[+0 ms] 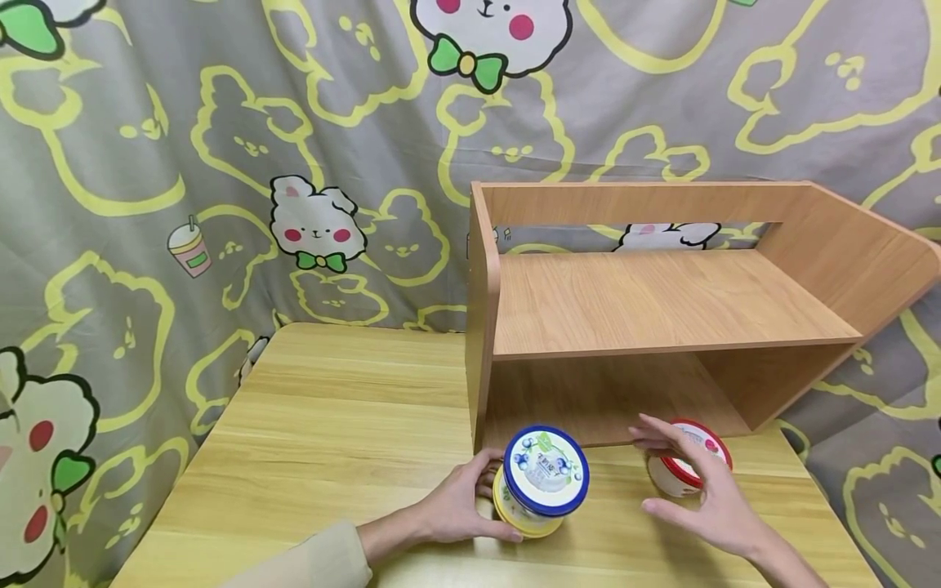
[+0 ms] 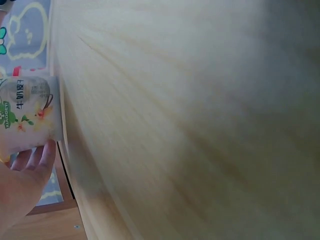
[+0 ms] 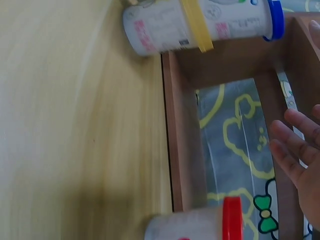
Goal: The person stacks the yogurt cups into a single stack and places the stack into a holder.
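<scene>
Two round paper ice-cream-style tubs stand stacked on the table in the head view. The upper tub [image 1: 546,471] has a blue-rimmed lid with blueberries; the lower tub [image 1: 535,524] has a yellow rim. My left hand [image 1: 457,502] grips the lower tub from the left, fingers behind and thumb in front; flower print shows on that tub [image 2: 30,112] in the left wrist view. A red-lidded tub [image 1: 711,445] sits to the right. Beside it, my right hand [image 1: 709,498] is spread with nothing in it, partly covering the tub; whether it touches is unclear.
A wooden two-level shelf unit [image 1: 676,298] stands on the table [image 1: 331,416] just behind the tubs. Its left side panel [image 1: 482,327] rises close behind the stack. A patterned curtain [image 1: 243,163] hangs along the back and sides.
</scene>
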